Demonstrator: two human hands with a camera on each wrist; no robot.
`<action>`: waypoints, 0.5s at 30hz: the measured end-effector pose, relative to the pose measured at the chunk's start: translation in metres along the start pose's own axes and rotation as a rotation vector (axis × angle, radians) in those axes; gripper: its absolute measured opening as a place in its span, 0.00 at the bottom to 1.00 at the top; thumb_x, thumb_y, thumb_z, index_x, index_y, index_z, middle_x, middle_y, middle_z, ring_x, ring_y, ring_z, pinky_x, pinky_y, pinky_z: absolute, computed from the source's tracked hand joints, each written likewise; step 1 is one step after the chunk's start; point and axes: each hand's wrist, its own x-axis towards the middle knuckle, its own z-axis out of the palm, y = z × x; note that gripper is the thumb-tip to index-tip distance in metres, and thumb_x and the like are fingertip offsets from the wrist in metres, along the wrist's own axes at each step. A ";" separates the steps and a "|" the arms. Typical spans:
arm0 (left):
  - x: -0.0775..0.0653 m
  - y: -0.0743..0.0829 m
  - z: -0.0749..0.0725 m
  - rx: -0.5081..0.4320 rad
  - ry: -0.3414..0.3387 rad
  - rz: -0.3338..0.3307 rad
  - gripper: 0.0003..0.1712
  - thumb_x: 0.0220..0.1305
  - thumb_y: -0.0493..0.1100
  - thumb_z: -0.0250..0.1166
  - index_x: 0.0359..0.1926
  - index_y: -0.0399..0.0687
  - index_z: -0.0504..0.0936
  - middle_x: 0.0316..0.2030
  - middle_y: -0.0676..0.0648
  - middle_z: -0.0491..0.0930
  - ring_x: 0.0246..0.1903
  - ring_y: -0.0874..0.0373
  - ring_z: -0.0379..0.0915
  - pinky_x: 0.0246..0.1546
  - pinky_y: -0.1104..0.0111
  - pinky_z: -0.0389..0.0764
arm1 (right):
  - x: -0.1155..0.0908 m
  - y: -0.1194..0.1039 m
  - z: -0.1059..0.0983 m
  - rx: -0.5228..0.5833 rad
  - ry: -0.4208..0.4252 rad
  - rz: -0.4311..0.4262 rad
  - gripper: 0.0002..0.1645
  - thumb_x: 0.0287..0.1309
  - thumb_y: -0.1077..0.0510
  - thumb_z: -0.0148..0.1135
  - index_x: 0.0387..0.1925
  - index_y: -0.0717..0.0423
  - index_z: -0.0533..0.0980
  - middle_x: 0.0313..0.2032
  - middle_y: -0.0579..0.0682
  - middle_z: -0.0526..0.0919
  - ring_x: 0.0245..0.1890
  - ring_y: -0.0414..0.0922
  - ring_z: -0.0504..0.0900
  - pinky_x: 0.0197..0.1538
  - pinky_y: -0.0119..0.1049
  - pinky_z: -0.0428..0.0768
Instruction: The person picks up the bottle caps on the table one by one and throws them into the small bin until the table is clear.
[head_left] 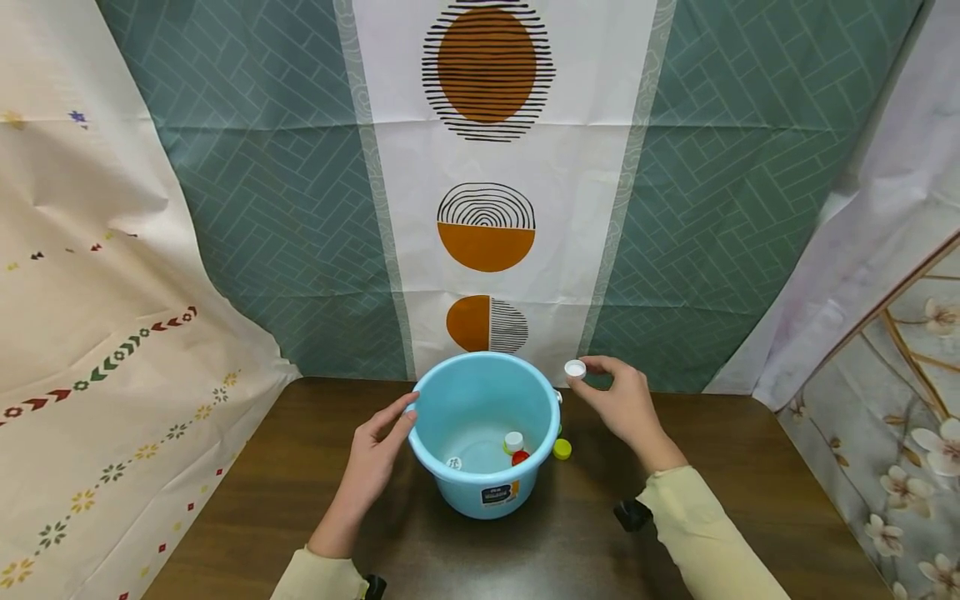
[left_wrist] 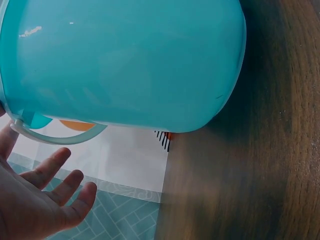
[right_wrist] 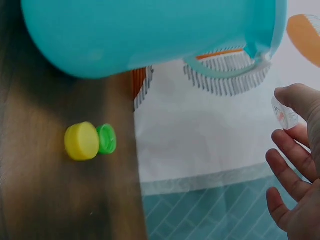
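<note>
A light blue bucket [head_left: 480, 492] stands upright on the wooden table. My left hand [head_left: 373, 450] holds its rim at the left with thumb and index finger; the other fingers [left_wrist: 62, 190] spread loosely beside the bucket's handle [left_wrist: 65, 139]. To the right of the rim and slightly above it, my right hand [head_left: 622, 404] pinches a white bottle cap [head_left: 575, 369] between thumb and finger. Inside the bucket lie several caps, among them a white cap [head_left: 513, 442] and a red cap [head_left: 520, 457].
A yellow cap [right_wrist: 82, 141] and a green cap [right_wrist: 106, 138] sit side by side on the table [right_wrist: 45, 200], right of the bucket. Behind the table hangs a patterned curtain [head_left: 300, 208], with pale floral cloths [head_left: 97, 375] at the sides.
</note>
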 end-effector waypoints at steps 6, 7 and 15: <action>-0.003 0.009 0.001 0.014 -0.002 -0.006 0.22 0.66 0.51 0.58 0.60 0.54 0.75 0.59 0.53 0.74 0.61 0.57 0.67 0.58 0.53 0.70 | 0.001 -0.020 -0.002 0.029 -0.006 -0.026 0.28 0.50 0.41 0.67 0.51 0.49 0.77 0.49 0.48 0.80 0.51 0.48 0.76 0.53 0.51 0.75; -0.003 0.009 0.001 0.014 -0.002 -0.009 0.22 0.66 0.51 0.58 0.60 0.54 0.75 0.59 0.53 0.74 0.61 0.57 0.67 0.58 0.53 0.70 | 0.001 -0.023 -0.001 0.034 -0.007 -0.030 0.28 0.50 0.41 0.67 0.51 0.48 0.77 0.49 0.48 0.80 0.51 0.48 0.76 0.53 0.51 0.75; -0.003 0.009 0.001 0.020 0.007 -0.014 0.22 0.66 0.51 0.58 0.59 0.54 0.75 0.59 0.52 0.74 0.60 0.57 0.68 0.58 0.55 0.70 | 0.004 -0.050 0.012 0.085 -0.033 -0.046 0.30 0.48 0.36 0.66 0.50 0.45 0.78 0.48 0.44 0.79 0.51 0.46 0.75 0.54 0.51 0.75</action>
